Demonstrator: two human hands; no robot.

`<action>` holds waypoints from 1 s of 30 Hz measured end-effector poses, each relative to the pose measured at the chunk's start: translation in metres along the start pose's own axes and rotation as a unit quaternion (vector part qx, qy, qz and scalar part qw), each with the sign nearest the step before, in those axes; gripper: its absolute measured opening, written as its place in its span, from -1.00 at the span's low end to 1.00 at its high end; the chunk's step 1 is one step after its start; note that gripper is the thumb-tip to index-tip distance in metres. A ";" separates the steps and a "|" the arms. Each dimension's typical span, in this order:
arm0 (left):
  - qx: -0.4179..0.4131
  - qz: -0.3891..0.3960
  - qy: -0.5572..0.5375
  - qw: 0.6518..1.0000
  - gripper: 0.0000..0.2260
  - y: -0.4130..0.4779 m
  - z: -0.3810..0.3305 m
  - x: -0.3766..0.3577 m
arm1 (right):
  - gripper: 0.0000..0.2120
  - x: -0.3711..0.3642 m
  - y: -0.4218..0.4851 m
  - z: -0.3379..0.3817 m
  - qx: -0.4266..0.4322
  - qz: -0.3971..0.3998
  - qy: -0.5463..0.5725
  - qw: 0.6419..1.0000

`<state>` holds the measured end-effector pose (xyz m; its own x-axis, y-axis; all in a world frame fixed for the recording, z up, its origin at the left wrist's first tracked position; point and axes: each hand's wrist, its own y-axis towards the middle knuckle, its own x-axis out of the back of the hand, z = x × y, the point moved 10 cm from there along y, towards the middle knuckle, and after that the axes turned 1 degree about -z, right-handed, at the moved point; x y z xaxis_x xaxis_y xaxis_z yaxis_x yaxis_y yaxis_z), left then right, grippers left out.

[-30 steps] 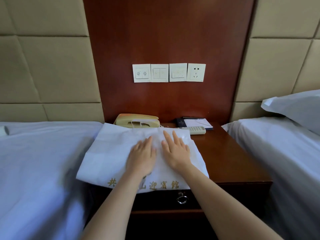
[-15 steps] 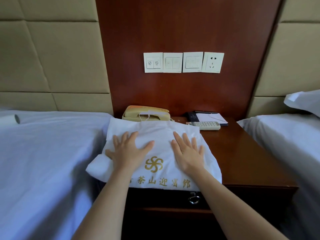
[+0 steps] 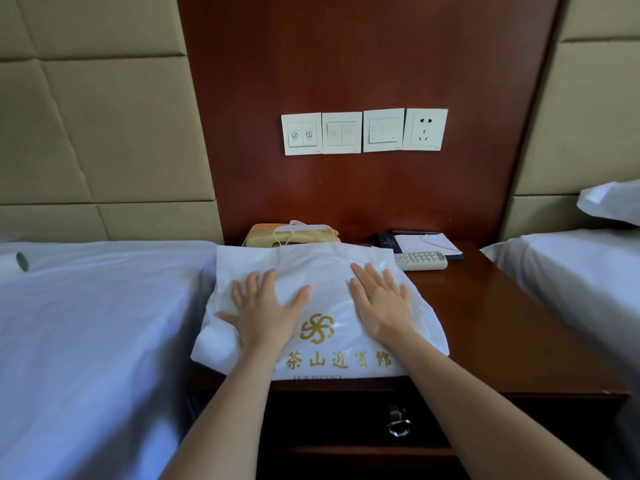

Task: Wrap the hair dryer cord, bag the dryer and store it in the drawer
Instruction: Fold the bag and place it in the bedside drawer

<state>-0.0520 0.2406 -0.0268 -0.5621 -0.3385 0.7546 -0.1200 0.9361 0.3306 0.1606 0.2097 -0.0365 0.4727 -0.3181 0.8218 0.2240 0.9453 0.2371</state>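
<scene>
A white plastic bag with a gold flower logo and gold characters lies flat on the dark wooden nightstand. My left hand presses on its left half with the fingers spread. My right hand presses flat on its right half. The bag's handles reach back over a beige telephone. Below the bag's front edge sits the drawer with a metal ring pull. No hair dryer or cord is visible.
A white remote control and a notepad on a dark folder lie at the nightstand's back right. White-sheeted beds flank it, the left bed touching the bag. Wall switches and a socket sit above.
My hands have slid apart across the bag, from side by side at its middle to its left and right halves. The gold logo is now uncovered. The camera has moved closer.
</scene>
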 end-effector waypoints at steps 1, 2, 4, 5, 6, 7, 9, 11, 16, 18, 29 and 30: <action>-0.002 0.014 0.009 1.000 -0.40 0.000 -0.001 0.000 | -0.54 0.001 0.000 0.000 -0.002 0.003 0.004 1.000; -0.003 0.033 0.023 0.999 -0.42 -0.001 -0.002 0.000 | -0.54 0.003 -0.002 0.001 -0.003 0.005 0.008 1.000; -0.010 0.070 0.070 0.995 -0.43 -0.006 -0.002 0.001 | -0.57 0.011 -0.011 0.006 0.005 -0.006 0.015 1.000; -0.013 0.085 0.093 0.992 -0.42 -0.010 -0.003 0.003 | -0.58 0.018 -0.018 0.009 0.011 -0.015 0.023 1.000; -0.017 0.098 0.108 0.989 -0.42 -0.015 -0.004 0.006 | -0.58 0.023 -0.025 0.012 0.016 -0.021 0.027 0.999; -0.024 0.108 0.115 0.987 -0.41 -0.023 -0.007 0.010 | -0.53 0.027 -0.033 0.014 0.022 -0.023 0.028 0.999; -0.058 0.115 0.126 0.984 -0.43 -0.042 -0.019 0.018 | -0.42 0.037 -0.052 0.021 0.049 -0.030 0.019 0.998; -0.110 0.105 0.130 0.980 -0.47 -0.064 -0.035 0.029 | -0.55 0.054 -0.073 0.027 0.071 -0.046 0.023 0.996; -0.254 0.072 0.025 0.964 -0.66 -0.132 -0.073 0.052 | -0.76 0.100 -0.128 0.015 0.076 -0.097 0.084 0.989; -0.280 0.078 0.019 0.957 -0.66 -0.159 -0.076 0.047 | -0.86 0.102 -0.149 -0.005 0.035 -0.093 0.128 0.987; -0.299 0.152 0.138 0.932 -0.44 -0.204 -0.036 -0.025 | -0.84 -0.027 -0.195 -0.081 -0.261 0.051 0.397 0.878; -0.309 0.141 0.136 0.931 -0.44 -0.205 -0.036 -0.024 | -0.80 -0.030 -0.195 -0.076 -0.270 0.053 0.419 0.865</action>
<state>0.0157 0.0539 -0.0924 -0.2616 -0.1778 0.9486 0.5414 0.7867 0.2968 0.1678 0.0298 -0.1473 0.9166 -0.3856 0.1062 0.3996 0.8734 -0.2785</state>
